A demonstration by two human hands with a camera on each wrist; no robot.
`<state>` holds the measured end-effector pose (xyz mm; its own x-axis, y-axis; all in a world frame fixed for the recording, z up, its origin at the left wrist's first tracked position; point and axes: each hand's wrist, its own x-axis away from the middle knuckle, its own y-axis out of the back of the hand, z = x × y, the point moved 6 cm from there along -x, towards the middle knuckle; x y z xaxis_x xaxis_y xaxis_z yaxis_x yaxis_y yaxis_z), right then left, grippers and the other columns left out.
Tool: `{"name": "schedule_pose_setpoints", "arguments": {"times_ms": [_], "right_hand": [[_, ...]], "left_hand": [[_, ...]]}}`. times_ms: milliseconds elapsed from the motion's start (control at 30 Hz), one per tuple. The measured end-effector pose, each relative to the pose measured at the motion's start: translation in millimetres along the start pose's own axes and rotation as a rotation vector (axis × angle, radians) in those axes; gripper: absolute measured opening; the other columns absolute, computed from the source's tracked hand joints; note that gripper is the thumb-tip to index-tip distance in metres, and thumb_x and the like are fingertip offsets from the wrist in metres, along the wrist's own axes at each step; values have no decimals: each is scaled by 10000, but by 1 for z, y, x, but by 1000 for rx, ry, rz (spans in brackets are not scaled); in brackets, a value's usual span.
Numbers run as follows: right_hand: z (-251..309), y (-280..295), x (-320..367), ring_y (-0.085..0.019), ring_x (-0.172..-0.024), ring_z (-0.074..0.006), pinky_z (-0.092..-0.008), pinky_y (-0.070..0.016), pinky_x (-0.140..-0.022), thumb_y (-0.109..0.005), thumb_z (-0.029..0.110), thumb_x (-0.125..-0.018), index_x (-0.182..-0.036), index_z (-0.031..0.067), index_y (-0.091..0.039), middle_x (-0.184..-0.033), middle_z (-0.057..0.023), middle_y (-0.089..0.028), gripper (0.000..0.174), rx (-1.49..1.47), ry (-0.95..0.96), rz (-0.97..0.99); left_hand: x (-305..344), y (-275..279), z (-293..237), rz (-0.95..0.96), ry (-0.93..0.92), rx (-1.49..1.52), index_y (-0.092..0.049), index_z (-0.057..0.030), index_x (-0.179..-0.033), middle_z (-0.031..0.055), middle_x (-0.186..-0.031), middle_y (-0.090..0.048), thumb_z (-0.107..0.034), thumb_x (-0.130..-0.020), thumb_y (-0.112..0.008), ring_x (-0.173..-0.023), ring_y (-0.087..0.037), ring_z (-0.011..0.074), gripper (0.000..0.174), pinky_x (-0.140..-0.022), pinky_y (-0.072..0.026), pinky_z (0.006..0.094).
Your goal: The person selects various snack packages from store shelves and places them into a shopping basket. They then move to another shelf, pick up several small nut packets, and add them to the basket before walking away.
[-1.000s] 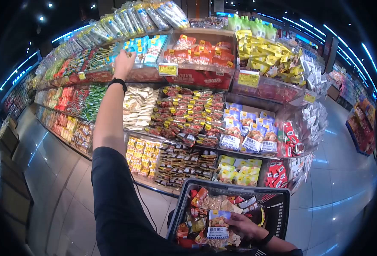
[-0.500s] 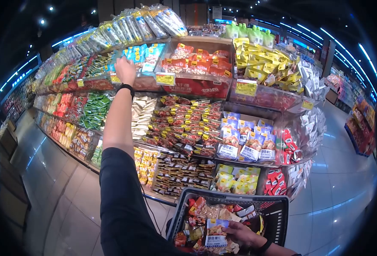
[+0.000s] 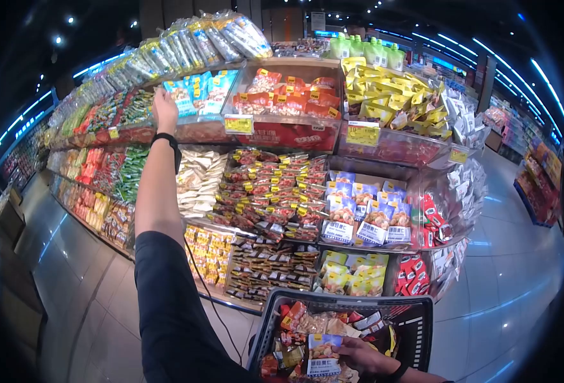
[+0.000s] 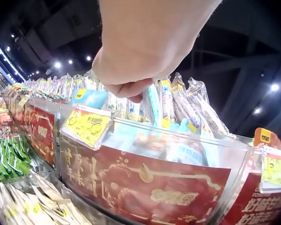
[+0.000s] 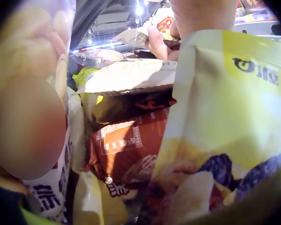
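My left hand reaches to the top tier of a snack display, at the left edge of the blue snack bags. In the left wrist view its curled fingers pinch a light blue snack bag, which stands edge-on above the clear bin front. Low in the head view, my right hand grips the right edge of a blue and white mixed nut bag over the shopping basket. Several packets lie in the basket. A yellow pouch looms close in the right wrist view.
Right of the blue bags are bins of orange bags and yellow bags. Price tags hang along the bin fronts. Long clear-wrapped packs line the top. A thin cable hangs beside the left arm. Tiled floor lies right.
My left hand has moved left along the blue bags to their left edge, fingers now beside an upright bag. The right hand still holds the mixed nut bag over the basket.
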<state>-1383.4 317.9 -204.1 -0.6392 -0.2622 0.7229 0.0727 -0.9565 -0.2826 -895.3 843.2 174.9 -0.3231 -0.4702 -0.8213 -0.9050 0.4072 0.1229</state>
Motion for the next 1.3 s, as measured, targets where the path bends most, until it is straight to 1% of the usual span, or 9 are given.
{"name": "schedule_pose_setpoints", "arguments": {"times_ms": [100, 300, 533, 767, 900, 933, 1067, 1200, 1300], "right_hand": [[-1, -3, 0, -515, -685, -57, -218, -397, -590, -636, 178, -968, -1231, 97, -582, -938, 21, -655, 280, 86, -18, 25], [-11, 3, -8, -543, -754, -76, -235, -430, -640, -623, 164, -973, -1229, 90, -571, -974, 17, -622, 272, -1, -35, 40], [-19, 8, -19, -629, -999, -142, -298, -506, -851, -597, 132, -981, -1258, 64, -560, -1087, -24, -652, 288, -36, 2, 88], [-18, 5, -18, -513, -697, -63, -224, -413, -629, -641, 140, -958, -1179, 95, -616, -930, 14, -661, 228, -75, 3, 88], [-18, 9, -19, -572, -766, -79, -237, -447, -643, -609, 141, -976, -1234, 80, -587, -971, 17, -641, 266, 3, -4, 95], [-19, 8, -18, -572, -766, -79, -237, -447, -643, -609, 141, -976, -1234, 80, -587, -971, 17, -641, 266, 4, -7, 97], [-10, 3, -16, -552, -715, -81, -240, -442, -609, -614, 139, -972, -1225, 76, -591, -931, 14, -638, 261, -33, 24, 95], [-14, 6, -12, -572, -732, -94, -243, -460, -613, -619, 136, -967, -1221, 75, -588, -927, -5, -648, 262, -10, 30, 86], [-23, 16, -26, -584, -742, -104, -244, -472, -618, -618, 142, -968, -1213, 70, -589, -931, -17, -653, 257, 27, -15, 88]], "left_hand": [[6, -8, -3, 71, 45, -115, -528, -46, -975, 211, -919, -649, -210, -975, -545, -922, -609, 424, 165, -763, -451, 514], [40, 2, -42, -49, -277, -586, -534, -76, -1124, 167, -1091, -630, -198, -976, -546, -1067, -578, 352, 193, -957, -372, 545], [33, -11, -23, 208, -129, -488, -596, -83, -1079, 144, -1050, -684, -236, -890, -576, -1058, -606, 331, 244, -985, -321, 573], [26, -12, 1, 322, -15, -302, -596, -132, -1110, 118, -1073, -677, -277, -782, -616, -1074, -609, 314, 359, -1015, -258, 504], [13, -11, 15, 17, -4, -205, -538, -145, -1173, 95, -1021, -667, -97, -690, -705, -1079, -604, 307, 514, -946, -354, 498], [20, -5, 4, 2, -21, -291, -589, -146, -1097, 89, -989, -663, -36, -661, -718, -1063, -617, 315, 467, -898, -392, 493], [24, -16, -3, 166, 3, -321, -715, -180, -924, 54, -953, -721, -41, -717, -686, -983, -658, 287, 252, -901, -360, 489], [25, -25, 8, 269, -4, -215, -715, -173, -977, 60, -946, -730, -55, -747, -663, -984, -660, 281, 264, -914, -350, 492], [45, 8, -31, 85, -5, -310, -672, -144, -1050, 80, -1012, -707, -61, -749, -668, -1048, -625, 295, 311, -921, -349, 506]]}}
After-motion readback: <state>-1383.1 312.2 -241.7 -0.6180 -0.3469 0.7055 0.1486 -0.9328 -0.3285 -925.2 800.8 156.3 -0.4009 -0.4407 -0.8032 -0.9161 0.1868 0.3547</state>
